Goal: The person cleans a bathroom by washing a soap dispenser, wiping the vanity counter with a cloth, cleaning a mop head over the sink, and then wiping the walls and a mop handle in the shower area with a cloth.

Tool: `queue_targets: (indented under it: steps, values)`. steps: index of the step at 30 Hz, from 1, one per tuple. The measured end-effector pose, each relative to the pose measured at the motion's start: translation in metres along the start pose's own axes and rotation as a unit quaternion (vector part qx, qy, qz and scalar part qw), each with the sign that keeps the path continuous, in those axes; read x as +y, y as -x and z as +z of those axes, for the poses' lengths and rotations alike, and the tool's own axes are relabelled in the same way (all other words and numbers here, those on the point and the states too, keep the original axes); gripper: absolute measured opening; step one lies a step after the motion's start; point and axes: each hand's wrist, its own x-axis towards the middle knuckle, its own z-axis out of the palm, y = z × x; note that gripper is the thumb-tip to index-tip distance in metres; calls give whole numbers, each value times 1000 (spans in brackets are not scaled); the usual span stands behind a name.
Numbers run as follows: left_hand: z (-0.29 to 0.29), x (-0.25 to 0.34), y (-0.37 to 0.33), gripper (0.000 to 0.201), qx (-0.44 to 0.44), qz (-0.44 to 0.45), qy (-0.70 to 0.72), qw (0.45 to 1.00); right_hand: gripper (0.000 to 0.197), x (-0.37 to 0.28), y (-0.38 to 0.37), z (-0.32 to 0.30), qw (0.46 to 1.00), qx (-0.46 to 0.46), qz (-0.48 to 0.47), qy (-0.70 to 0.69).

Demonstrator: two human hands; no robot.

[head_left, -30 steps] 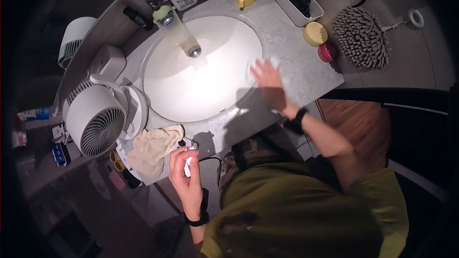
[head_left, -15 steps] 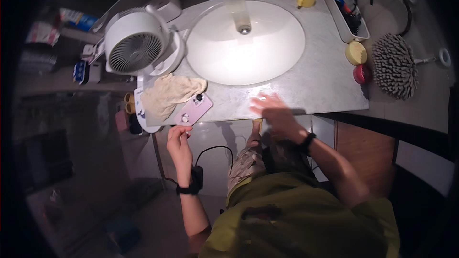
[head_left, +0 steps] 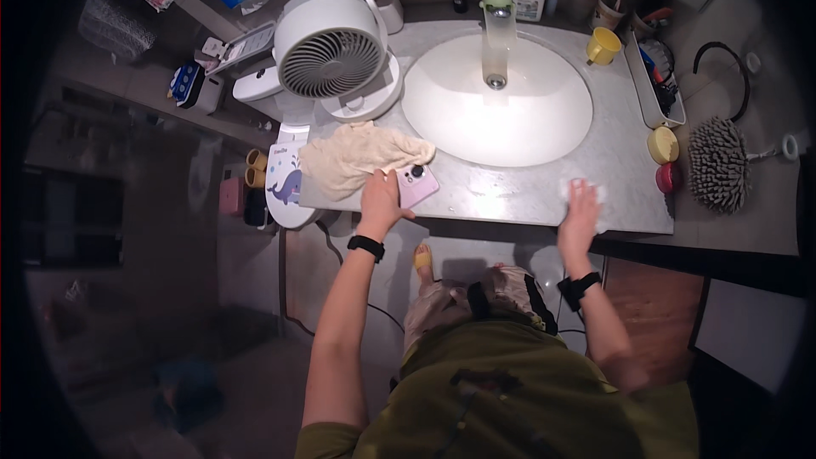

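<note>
My left hand is closed over the left end of a pink phone at the counter's front edge, with the thumb at its near side. The phone lies back up, its dark camera lenses showing. A crumpled beige cloth lies just behind and left of that hand. My right hand rests on the grey marbled countertop in front of the sink's right side, fingers stretched forward. A whitish patch shows around those fingers; whether it is a tissue or a reflection I cannot make out.
A white fan stands left of the white sink and its faucet. On the right are a yellow cup, a narrow tray, yellow and red round items, and a grey chenille duster.
My left hand has moved from below the counter edge onto the phone. My right hand has slid right along the countertop. The whole view has shifted, moving the counter rightward in the picture.
</note>
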Motion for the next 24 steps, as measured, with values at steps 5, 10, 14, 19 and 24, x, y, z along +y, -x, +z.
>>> queue_targets:
  steps: [5, 10, 14, 19, 24]
  values:
    - [3, -4, 2, 81, 1, 30, 15, 999, 55, -108, 14, 10, 996, -32, -56, -60]
    - [-13, -19, 20, 71, -18, 76, 43, 996, 49, -160, -37, 4, 972, -3, -38, -234]
    - [-37, -58, 54, 67, -64, 116, 81, 988, 48, -278, -87, -9, 929, 47, -133, -342]
    - [-90, -127, 97, 66, -60, 48, 213, 974, 37, -400, -74, 85, 940, -46, -267, -208]
    - [-116, -177, 113, 69, -29, -84, 182, 979, 37, -386, -49, 104, 941, -118, -290, -129]
